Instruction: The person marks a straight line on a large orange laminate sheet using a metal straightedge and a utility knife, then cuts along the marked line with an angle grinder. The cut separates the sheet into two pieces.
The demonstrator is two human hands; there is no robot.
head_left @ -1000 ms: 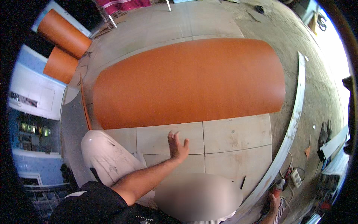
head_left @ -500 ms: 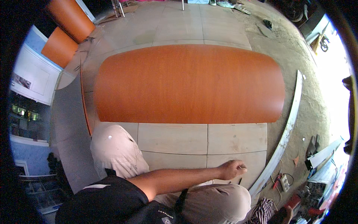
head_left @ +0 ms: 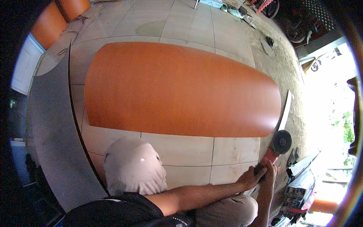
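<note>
Out to the right, both my hands are on an angle grinder (head_left: 270,156) with a red body. Its dark round disc (head_left: 282,142) points up and away from me, beside the near right corner of the panel. My left hand (head_left: 248,178), reaching across over my knee, is closed round the rear of the tool. My right hand (head_left: 269,169) is closed round the body nearer the disc. Flat on the floor before me lies a large orange-brown wood-look panel (head_left: 181,89). Beyond the grinder a pale straight strip (head_left: 286,109) runs along the panel's right side, partly hidden.
A grey board (head_left: 47,125) with a dark edge lies along my left. More orange-brown panels (head_left: 49,24) are at the far left. Metal lengths and clutter (head_left: 300,189) lie at the lower right. Shoes (head_left: 242,15) stand at the far edge of the tiles (head_left: 189,151).
The grinder has come into view, held in both hands. My right hand has appeared, and my left hand, empty-looking before, has moved right onto the tool. The view has turned to the right.
</note>
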